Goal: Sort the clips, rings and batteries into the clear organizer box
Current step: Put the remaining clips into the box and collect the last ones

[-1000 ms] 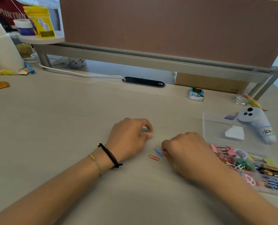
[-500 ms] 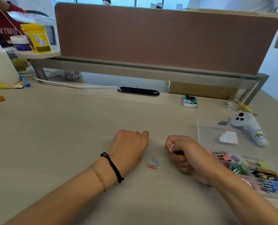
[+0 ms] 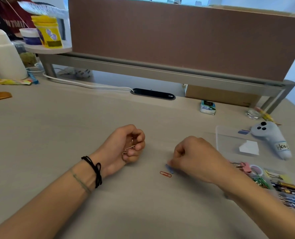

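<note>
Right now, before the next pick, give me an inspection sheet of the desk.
Surface: beige desk.
Job's things: red paper clip loose on the desk; blue paper clip at the right fingertips; pinkish clips in the left palm; clear organizer box part filled, its lid behind.
Clutter: grey plush toy, tissue pack, white bottle, yellow tub.
Hands: left hand cupped round clips; right hand pinches the blue clip.
Cables: white cable into the desk grommet.
Surroundings: brown partition.
</note>
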A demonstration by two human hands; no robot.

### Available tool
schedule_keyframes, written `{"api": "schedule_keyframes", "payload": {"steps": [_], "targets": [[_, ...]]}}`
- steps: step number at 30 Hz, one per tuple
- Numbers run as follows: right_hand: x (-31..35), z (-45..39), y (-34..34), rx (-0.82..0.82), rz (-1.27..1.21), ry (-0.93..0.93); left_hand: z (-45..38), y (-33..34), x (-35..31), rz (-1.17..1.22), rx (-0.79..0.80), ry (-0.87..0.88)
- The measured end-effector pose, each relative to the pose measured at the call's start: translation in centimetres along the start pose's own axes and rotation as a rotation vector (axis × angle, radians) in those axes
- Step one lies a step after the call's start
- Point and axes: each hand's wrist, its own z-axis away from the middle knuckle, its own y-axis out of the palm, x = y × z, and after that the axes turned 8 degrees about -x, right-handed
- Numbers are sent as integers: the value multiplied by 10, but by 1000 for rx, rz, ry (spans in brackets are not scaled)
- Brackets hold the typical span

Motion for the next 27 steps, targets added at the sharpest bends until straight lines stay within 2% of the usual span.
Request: {"api": "schedule_keyframes", "payload": {"steps": [3, 8, 10, 12, 14, 16, 18, 20, 22, 24, 27], "targets": [[14, 0, 2, -86, 293, -96, 0, 1, 2, -82, -80, 14], [29, 1, 5, -14, 473, -233, 4, 2, 4, -260, -289, 189], [34, 4, 6, -33, 528, -285, 6, 3, 4, -318, -296, 261], [32, 5, 7, -52, 556, -308, 10, 7, 8, -508, -279, 389], [22, 3, 3, -33, 529, -254, 14, 12, 14, -717, -225, 535], [7, -1, -3, 32, 313, -137, 17, 18, 23, -869, -154, 630], [-8, -1, -8, 64, -30, -18, 20, 22, 30, -1027, -111, 671], [-23, 7, -5, 38, -481, 149, 20, 31, 37, -1251, -85, 655], [-29, 15, -1, 83, -942, 295, 22, 35, 39, -1426, -125, 663], [-30, 21, 1, 166, -1260, 334, 21, 38, 38, -1528, -130, 669], [-34, 25, 0, 228, -1513, 310, 20, 42, 37, -1724, -138, 743]]}}
